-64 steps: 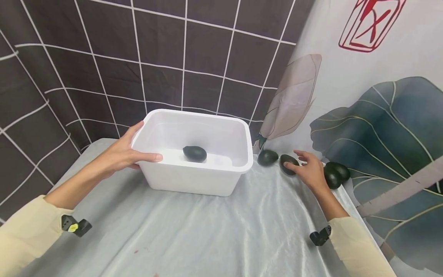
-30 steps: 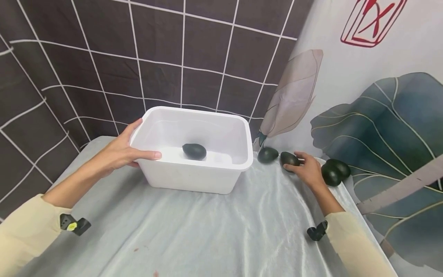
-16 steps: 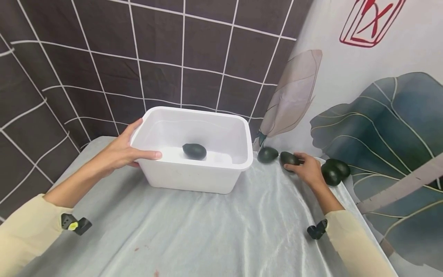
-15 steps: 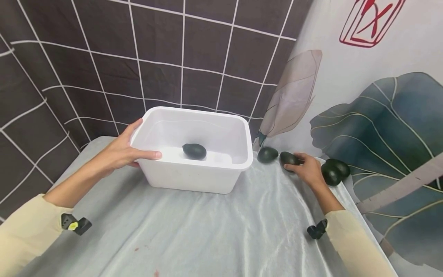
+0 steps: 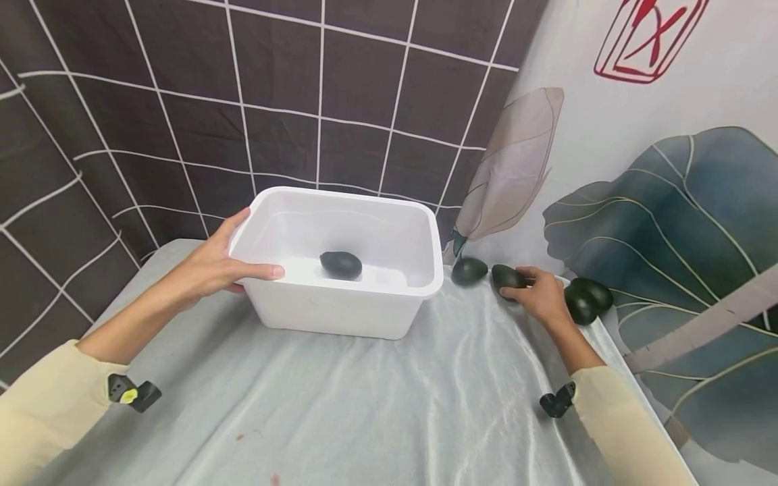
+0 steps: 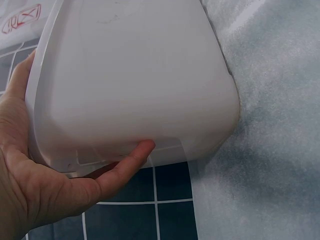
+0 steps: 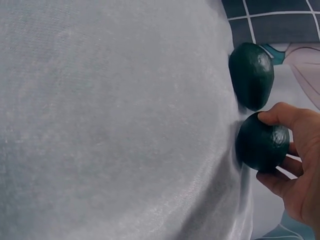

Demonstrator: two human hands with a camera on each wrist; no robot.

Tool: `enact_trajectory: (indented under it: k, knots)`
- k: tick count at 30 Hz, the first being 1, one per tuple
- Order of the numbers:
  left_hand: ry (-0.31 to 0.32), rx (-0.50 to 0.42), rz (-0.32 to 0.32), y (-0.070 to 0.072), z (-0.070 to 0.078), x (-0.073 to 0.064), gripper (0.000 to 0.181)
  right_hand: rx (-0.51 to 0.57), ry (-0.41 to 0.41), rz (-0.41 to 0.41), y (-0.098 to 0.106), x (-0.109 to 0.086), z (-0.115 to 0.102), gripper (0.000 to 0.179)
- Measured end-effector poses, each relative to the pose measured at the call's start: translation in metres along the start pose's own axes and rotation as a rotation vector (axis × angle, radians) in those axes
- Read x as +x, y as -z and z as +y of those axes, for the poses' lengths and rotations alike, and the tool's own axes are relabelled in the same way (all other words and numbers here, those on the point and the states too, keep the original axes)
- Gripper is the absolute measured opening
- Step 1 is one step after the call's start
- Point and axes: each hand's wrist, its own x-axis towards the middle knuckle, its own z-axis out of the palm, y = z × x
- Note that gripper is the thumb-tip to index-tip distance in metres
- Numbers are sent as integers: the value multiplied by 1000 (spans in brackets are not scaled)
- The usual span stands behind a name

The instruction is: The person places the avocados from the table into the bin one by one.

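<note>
A white plastic tub [image 5: 340, 314] stands near the middle of the table, one dark green avocado [image 5: 342, 265] lying on its floor. My left hand [image 5: 209, 270] grips the tub's left end, the thumb along the front rim; the left wrist view shows a finger reaching under the rim against the wall. To the tub's right, my right hand [image 5: 541, 293] holds another avocado [image 7: 262, 142] between thumb and fingers, low at the cloth. Beside it, toward the tub, lies a third avocado [image 7: 251, 75].
More avocados [image 5: 588, 300] sit just right of my right wrist, by the table's right edge. A pale wrinkled cloth [image 5: 340, 405] covers the table. Behind hangs a dark sheet with white grid lines [image 5: 292, 88]; a leaf-printed sheet [image 5: 675, 216] borders the right.
My right fingers have closed in on the avocado since the earliest frame, the hand staying in about the same spot. The left hand and the tub have kept their place.
</note>
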Motion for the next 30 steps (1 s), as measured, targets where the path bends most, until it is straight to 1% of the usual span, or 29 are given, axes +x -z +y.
enact_trajectory:
  k: [10, 17, 25, 30]
  knots:
    - [-17, -11, -2, -1, 1, 1, 137, -3, 28, 21, 7, 0, -4, 75]
    - [-10, -12, -4, 0, 1, 1, 137, 9, 52, 39, 8, 1, -9, 74]
    - [-14, -20, -6, -1, 0, 1, 137, 1, 91, 37, 12, 2, -18, 72]
    - [-12, -18, -6, 0, 0, 1, 137, -10, 107, 51, 18, 4, -24, 73]
